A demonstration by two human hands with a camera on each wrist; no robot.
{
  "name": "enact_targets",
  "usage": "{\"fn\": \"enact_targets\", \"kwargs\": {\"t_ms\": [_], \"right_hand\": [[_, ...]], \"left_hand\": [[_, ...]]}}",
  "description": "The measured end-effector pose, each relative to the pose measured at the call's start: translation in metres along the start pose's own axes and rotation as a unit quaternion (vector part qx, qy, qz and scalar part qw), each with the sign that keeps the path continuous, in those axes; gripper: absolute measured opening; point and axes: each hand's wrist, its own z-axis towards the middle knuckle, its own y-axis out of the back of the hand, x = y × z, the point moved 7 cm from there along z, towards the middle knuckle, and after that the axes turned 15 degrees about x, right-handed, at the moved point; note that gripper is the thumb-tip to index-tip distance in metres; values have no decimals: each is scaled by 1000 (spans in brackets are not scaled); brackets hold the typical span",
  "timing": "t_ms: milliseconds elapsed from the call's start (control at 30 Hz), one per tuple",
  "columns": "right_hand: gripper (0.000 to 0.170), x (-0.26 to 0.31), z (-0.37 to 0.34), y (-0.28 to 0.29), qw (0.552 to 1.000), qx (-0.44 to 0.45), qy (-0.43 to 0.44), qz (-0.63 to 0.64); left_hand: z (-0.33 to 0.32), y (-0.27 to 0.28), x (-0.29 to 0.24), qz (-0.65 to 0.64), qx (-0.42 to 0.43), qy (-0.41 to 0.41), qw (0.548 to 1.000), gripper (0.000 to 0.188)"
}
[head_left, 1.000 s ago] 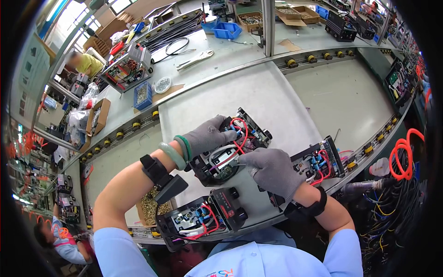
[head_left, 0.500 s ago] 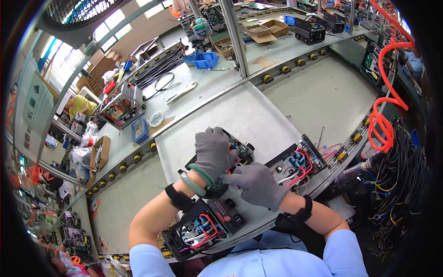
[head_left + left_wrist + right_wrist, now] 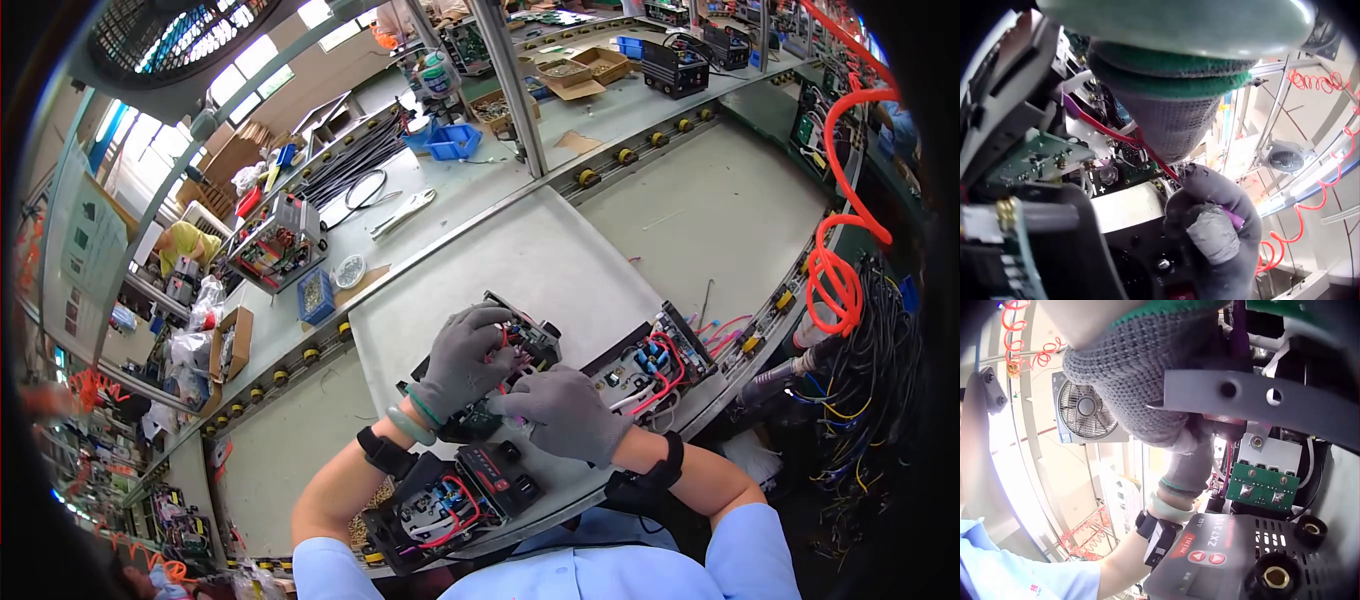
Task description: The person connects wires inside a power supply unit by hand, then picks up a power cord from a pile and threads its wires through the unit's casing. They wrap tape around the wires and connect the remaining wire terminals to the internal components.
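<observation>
An opened welding machine [image 3: 540, 345] with exposed boards and wires lies under both hands on the bench. My gloved left hand [image 3: 465, 362] reaches over it, fingers and thumb curled around a red wire [image 3: 1100, 128]. My gloved right hand [image 3: 570, 412] comes in from the other side, pinching the same wire; a purple piece [image 3: 1233, 219] shows between its fingers in the left wrist view. The fingertips of both hands are close together there. In the right wrist view, a front panel [image 3: 1200, 565] marked "mini" and a green circuit board [image 3: 1263, 487] appear below the hands.
Another opened machine [image 3: 650, 365] sits to the right, and one more [image 3: 450, 505] near the front edge. A pale board [image 3: 570, 255] covers part of the roller line. Coiled red hose [image 3: 835, 290] hangs at right; a blue bin [image 3: 315, 297] stands at back left.
The head view has turned. Since one second ago, the left hand has shifted from the machine's far edge to over its wires, closer to the right hand. Little differs over the last half second.
</observation>
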Motion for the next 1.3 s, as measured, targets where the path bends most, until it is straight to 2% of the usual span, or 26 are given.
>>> {"fn": "enact_targets", "kwargs": {"t_ms": [67,167,200,267,300,333,400,467,533,567,600,633,667,733,767,867,900,933,1000,1033,1167,1233,1267,1300], "right_hand": [[38,-2,-1,-2,1000,-6,-3,-5],[42,-2,-1,0,1000,-13,1,9],[42,-2,-1,-2,1000,1,6,13],[36,-7,-1,-3,1000,6,-28,-1],[40,-6,1,-2,999,12,-26,15],[40,-5,3,-2,1000,23,-15,12],[37,-2,5,2,1000,-9,1,28],[34,4,15,10,999,-21,33,22],[31,6,28,16,998,-32,58,24],[27,7,39,12,997,25,79,12],[23,8,50,7,992,82,99,0],[14,11,62,6,986,140,75,-45],[14,13,74,6,985,146,79,-46],[11,17,91,-9,965,235,80,-88],[12,19,95,-20,960,239,82,-118],[15,17,96,-36,967,225,68,-99],[18,15,97,-37,975,205,69,-47],[18,13,96,-38,975,205,65,-52],[21,13,96,-41,975,215,48,-40],[22,16,96,-38,974,215,60,-26],[14,6,90,-44,963,266,50,-8],[15,11,89,-48,958,241,111,-109],[15,11,91,-48,955,251,115,-109],[12,17,93,-46,940,236,142,-203]], "left_hand": [[1,-1,-3,42,18,-51,998,8],[2,-9,5,42,42,-70,996,10],[2,-9,7,37,35,-58,997,10],[7,-20,7,120,106,-41,986,15],[11,-23,5,161,128,-45,978,18],[13,-18,5,161,116,-34,979,18],[11,-22,4,155,189,-14,970,16],[-1,-11,5,129,176,27,975,16],[-18,37,-27,254,27,32,966,25],[-30,50,-22,202,33,85,975,36],[-46,62,-17,107,16,138,984,34],[-62,65,-11,-55,44,225,972,30],[-80,60,-8,-216,69,302,926,27],[-102,56,-14,-197,63,317,926,26],[-109,59,-15,-121,70,350,926,26],[-120,52,-17,-49,94,360,927,27],[-120,51,-20,-45,98,371,922,26],[-121,46,-17,-47,98,366,924,26],[-123,45,-10,-46,36,343,937,29],[-120,48,-17,-3,31,296,955,22],[-125,32,-8,-20,23,305,952,24],[-134,19,6,-179,20,378,908,27],[-137,20,7,-185,14,383,905,27],[-138,37,-1,-117,-33,380,917,29]]}}
